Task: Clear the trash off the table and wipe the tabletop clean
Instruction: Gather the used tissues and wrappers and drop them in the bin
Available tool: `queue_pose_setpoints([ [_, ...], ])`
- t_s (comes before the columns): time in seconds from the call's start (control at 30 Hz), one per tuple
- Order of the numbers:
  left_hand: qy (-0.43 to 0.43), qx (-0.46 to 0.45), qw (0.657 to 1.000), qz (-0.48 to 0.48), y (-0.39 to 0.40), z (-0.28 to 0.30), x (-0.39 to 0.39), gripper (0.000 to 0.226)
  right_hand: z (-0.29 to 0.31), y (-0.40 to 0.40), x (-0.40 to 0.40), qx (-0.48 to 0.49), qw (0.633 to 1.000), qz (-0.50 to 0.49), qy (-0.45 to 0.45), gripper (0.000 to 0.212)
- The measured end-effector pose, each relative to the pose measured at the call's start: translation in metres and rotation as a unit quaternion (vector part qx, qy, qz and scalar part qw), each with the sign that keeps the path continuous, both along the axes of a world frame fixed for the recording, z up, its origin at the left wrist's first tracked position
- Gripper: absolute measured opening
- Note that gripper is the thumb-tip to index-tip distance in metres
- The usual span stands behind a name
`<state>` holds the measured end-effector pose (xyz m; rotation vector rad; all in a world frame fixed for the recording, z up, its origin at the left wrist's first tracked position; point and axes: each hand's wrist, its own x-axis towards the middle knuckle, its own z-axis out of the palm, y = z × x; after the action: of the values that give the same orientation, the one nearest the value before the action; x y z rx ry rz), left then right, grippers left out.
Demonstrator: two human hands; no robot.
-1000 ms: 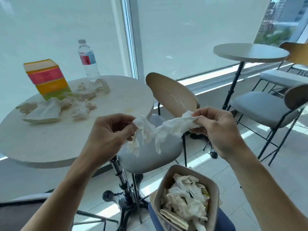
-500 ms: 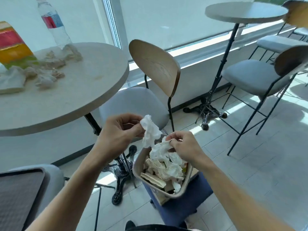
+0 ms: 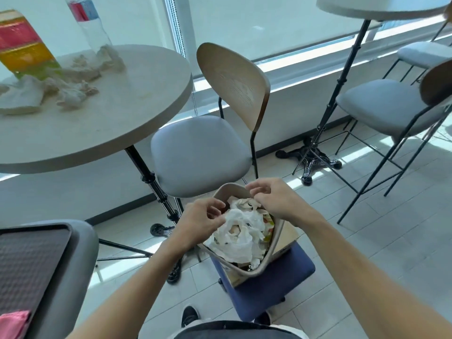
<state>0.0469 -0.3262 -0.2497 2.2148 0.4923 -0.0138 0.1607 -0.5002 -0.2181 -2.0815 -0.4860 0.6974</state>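
A beige trash bin [image 3: 276,243] full of crumpled paper stands on a cardboard box on a blue stool [image 3: 281,289]. A white tissue [image 3: 238,232] lies on top of the paper inside it. My left hand [image 3: 199,222] hovers at the bin's left rim, fingers loosely curled, fingertips at the tissue's edge. My right hand [image 3: 275,199] is over the far rim, fingers loosely curled and holding nothing. Several crumpled tissues [image 3: 73,92] lie on the round table [image 3: 127,111] at upper left.
A striped colourful box [image 3: 23,45] and a water bottle [image 3: 91,25] stand at the table's back. A grey chair [image 3: 200,150] sits between table and bin. A dark tray [image 3: 27,265] with a pink cloth [image 3: 12,324] is at lower left. Another table [image 3: 381,7] and chairs [image 3: 381,106] stand right.
Both hands carried the stretched tissue down from chest height to the bin. It now lies in the bin and the fingers have come off it. My view has tilted downward.
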Motion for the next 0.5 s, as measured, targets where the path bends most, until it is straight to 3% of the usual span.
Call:
queue_pose_setpoints([
  [0.1, 0.012, 0.041, 0.999, -0.002, 0.009, 0.007, -0.002, 0.035, 0.014, 0.008, -0.002, 0.042, 0.999, 0.001, -0.008, 0.029],
  [0.3, -0.086, 0.028, 0.996, 0.017, 0.035, 0.07, -0.012, 0.015, 0.054, 0.041, -0.004, 0.115, 0.992, 0.02, -0.037, 0.021],
  [0.5, -0.197, 0.05, 0.978, 0.047, 0.076, 0.15, -0.028, 0.01, 0.117, 0.089, -0.006, 0.179, 0.98, 0.044, -0.073, 0.016],
])
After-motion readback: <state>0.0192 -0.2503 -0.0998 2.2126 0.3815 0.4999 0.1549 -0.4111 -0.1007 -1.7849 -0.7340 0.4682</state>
